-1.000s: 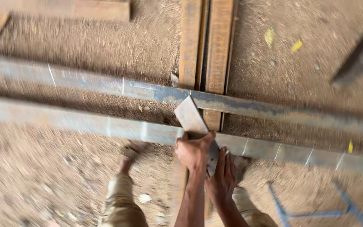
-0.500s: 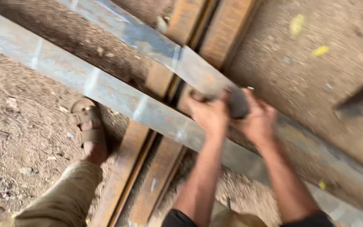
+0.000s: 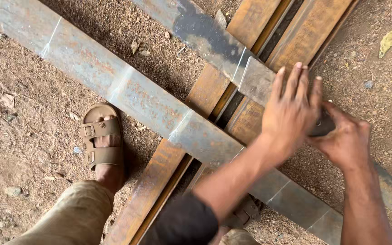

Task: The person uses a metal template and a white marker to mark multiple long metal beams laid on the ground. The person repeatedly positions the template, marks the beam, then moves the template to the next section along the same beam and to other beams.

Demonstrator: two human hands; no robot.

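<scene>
Two long grey steel bars lie side by side, slanting across the view: the near bar (image 3: 128, 90) and the far bar (image 3: 205, 36), both with pale marking lines across them. A small grey metal plate (image 3: 256, 80) rests on the far bar. My left hand (image 3: 291, 109) lies flat on that plate and bar, fingers stretched out. Just to its right, my right hand (image 3: 346, 141) is closed around a small dark object (image 3: 322, 128), mostly hidden between the two hands.
Rusty brown steel beams (image 3: 164, 168) run under the bars, crossing them. My left foot in a tan sandal (image 3: 100, 140) stands on the sandy ground (image 3: 23, 136) beside them. Dry leaves (image 3: 389, 40) and small stones are scattered about.
The view has come closer. My left hand, earlier curled with the right on the dark object, now lies flat with fingers extended. The right hand keeps its hold.
</scene>
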